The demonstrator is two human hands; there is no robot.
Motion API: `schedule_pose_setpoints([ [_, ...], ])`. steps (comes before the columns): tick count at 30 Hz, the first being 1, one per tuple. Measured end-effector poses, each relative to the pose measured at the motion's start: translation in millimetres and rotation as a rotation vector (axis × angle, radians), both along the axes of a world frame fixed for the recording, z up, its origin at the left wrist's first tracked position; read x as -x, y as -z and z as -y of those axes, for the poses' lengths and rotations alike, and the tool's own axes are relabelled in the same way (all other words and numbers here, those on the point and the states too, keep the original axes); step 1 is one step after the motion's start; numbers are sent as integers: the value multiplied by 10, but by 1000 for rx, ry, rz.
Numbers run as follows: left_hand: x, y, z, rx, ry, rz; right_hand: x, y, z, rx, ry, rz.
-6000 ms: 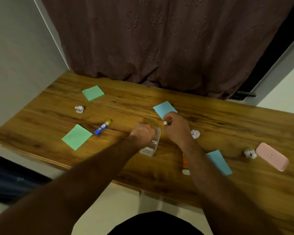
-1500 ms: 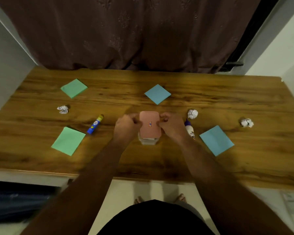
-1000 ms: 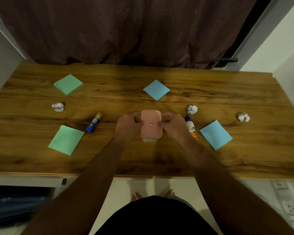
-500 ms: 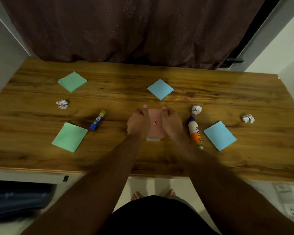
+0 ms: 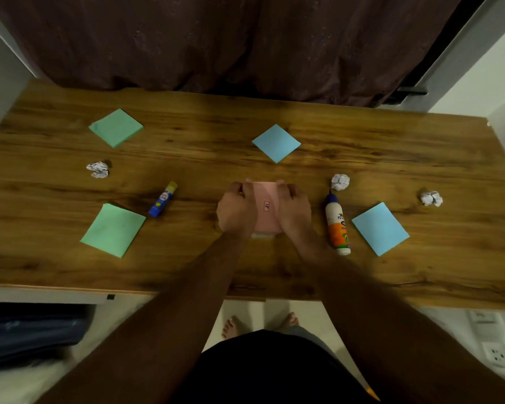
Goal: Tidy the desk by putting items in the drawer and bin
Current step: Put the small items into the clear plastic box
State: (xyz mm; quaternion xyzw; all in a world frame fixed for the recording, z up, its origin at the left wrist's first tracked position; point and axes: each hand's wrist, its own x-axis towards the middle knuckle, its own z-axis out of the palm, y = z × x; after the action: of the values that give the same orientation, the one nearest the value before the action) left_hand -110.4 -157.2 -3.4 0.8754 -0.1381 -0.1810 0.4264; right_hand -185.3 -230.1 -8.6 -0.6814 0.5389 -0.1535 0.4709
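Under both hands lies a brown wooden desk top (image 5: 362, 135) with streaked grain and a soft sheen. Between the hands, the pink box lid (image 5: 265, 205) looks like smooth matt plastic. Right of them, a white-and-orange plastic glue bottle (image 5: 337, 227) shines slightly; beyond it, a rough crumpled white paper ball (image 5: 340, 182). Behind hangs dull brown patterned cloth curtain (image 5: 231, 39)

Dim light; dark maroon curtain (image 5: 231, 42) behind wooden desk (image 5: 391, 272); white walls (image 5: 478, 83); pale floor (image 5: 254, 310).

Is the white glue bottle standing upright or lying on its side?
Lying on its side. The white glue bottle rests lengthwise on the desk, its blue cap pointing away from the person, toward a paper ball.
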Motion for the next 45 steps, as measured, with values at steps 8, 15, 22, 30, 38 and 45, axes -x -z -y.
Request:
schedule_pose_setpoints([
  [8,-16,55,25,2,-25,7,-16,43,28,-121,92,145],
  [15,19,35,16,21,-47,10,-8,46,-4,-51,87,121],
  [22,42,-55,-38,59,-7,-101,5,-14,-16,-11,39,36],
  [30,36,-140,-102,189,-178,-160,241,-163,67,-7,65,86],
  [38,697,-611,-26,541,5,-64,746,-333,157,29,110,288],
  [45,1880,-409,102,404,220,-647,1705,-313,312,-14,190,394],
])
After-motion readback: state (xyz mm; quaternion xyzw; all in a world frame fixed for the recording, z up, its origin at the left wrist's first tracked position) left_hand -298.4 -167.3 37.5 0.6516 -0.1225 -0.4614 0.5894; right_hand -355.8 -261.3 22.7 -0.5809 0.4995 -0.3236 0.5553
